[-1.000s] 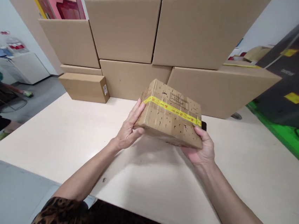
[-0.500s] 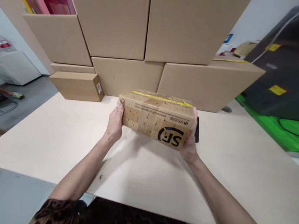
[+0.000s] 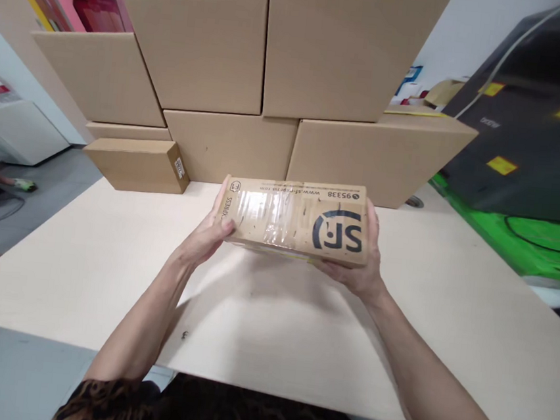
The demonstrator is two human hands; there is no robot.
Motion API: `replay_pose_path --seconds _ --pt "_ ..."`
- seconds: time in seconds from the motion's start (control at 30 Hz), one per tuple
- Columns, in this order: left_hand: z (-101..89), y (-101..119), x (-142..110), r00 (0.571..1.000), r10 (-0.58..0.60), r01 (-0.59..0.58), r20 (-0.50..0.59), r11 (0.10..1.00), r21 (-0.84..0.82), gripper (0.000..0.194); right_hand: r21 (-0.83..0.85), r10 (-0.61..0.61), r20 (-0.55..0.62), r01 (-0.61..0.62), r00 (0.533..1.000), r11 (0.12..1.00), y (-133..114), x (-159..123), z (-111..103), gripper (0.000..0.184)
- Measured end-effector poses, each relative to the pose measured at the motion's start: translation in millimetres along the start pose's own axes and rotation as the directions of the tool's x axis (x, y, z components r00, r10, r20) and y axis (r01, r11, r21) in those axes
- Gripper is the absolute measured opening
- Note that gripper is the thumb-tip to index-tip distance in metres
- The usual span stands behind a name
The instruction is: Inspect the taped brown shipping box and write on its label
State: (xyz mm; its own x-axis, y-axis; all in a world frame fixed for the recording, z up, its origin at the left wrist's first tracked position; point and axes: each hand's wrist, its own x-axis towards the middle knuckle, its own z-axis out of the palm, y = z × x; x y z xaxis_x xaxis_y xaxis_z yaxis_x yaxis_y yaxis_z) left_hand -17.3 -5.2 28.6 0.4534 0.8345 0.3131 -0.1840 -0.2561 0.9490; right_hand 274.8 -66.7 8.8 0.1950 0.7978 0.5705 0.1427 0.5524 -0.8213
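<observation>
From here, the left grip and right grip clasp a carton between them, above the table; seemingly a holding step, where any turn calls for both palms together.

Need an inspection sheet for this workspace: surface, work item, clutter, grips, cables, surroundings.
Surface: pale table, small dark mark near the front edge.
Work item: SF Express carton, held above the table, printing upside down, clear tape across its printed face.
Clutter: small brown carton at back left, before stacked large cartons.
Grips: left hand at one end, thumb on the printed face; right hand at the other, fingers underneath.
Cables: dark cable-like line over the green area at right.
Surroundings: white cabinet and another person's foot at left.
</observation>
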Motion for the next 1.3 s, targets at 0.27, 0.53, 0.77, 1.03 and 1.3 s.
replay_pose_path --seconds 0.27,0.53,0.77,1.03,1.3 --pt "-6.5 4 -1 0.958 0.284 -0.286 0.049 0.918 0.275 0.146 0.401 0.246 0.065 -0.251 0.967 0.881 5 -14 15 0.104" --pt "-5.6 2 -1 0.859 0.489 -0.491 0.155 0.697 0.522 0.150 0.427 0.334 -0.088 -0.267 0.939 0.864 5 -8 26 0.064" --pt "-2.0 -9 1 0.854 0.499 -0.500 0.150 0.704 0.504 0.145 0.398 0.403 -0.067 -0.346 0.913 0.850 4 7 16 0.068" --pt "5.9 -9 -1 0.808 0.536 -0.570 0.244 0.605 0.556 0.146 0.220 0.293 -0.105 -0.265 0.950 0.939 2 13 5 0.069" --pt "9.9 -4 -3 0.829 0.528 -0.540 0.185 0.668 0.511 0.141 0.426 0.403 -0.084 -0.333 0.911 0.841 2 20 -2 0.054"
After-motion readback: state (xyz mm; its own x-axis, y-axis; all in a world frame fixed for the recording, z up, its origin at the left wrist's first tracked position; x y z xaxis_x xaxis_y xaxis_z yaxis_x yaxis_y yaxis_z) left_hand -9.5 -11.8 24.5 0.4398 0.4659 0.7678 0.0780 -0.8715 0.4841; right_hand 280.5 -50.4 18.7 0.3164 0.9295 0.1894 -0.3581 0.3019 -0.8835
